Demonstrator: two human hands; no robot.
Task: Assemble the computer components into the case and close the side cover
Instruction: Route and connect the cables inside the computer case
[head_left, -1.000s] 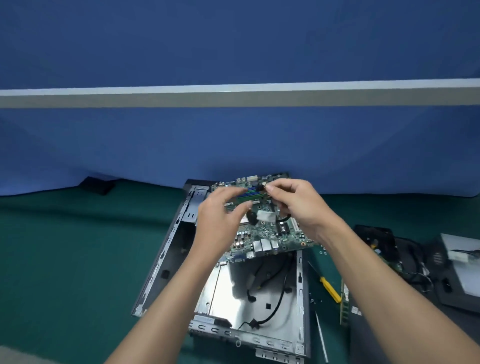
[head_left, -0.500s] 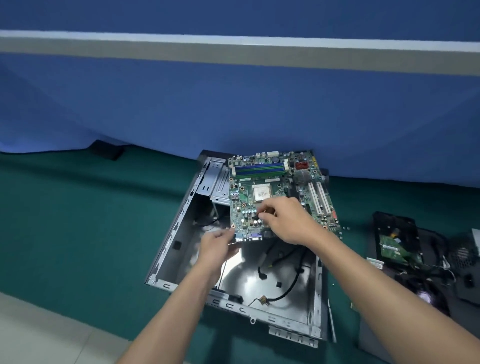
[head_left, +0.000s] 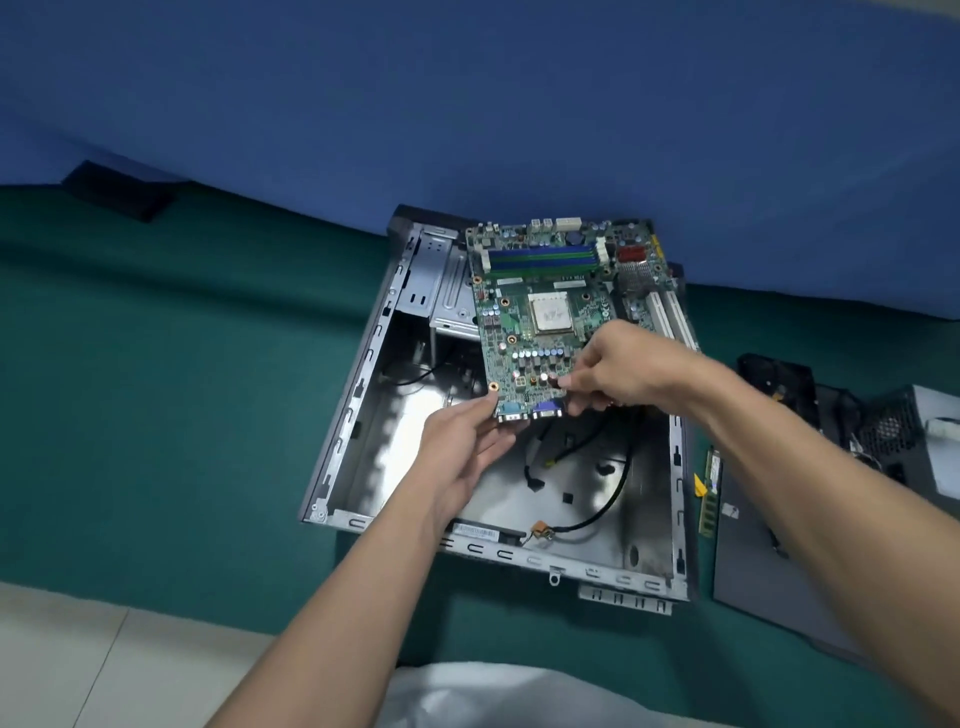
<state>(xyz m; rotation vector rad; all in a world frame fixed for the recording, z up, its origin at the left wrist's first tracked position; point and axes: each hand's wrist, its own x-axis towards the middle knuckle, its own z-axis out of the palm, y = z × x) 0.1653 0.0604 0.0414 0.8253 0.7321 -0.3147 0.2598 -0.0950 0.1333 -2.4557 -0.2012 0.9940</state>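
- Below the fingers, nearest, the case (head_left: 587, 571) is lying open, its floor carrying only loose cables (head_left: 597, 525) (no board is seated yet).
- The left hand (head_left: 460, 457) is pinching the motherboard (head_left: 540, 312) at its near-left corner, while the right hand (head_left: 634, 371) is gripping its near edge, holding it tilted over the case.
- Right of the fingers, a memory stick (head_left: 709, 493), a dark panel (head_left: 753, 571) (likely the side cover), a power supply (head_left: 935, 441) and a drive (head_left: 774, 374) are lying outside.
- Assembly is seemingly just beginning.
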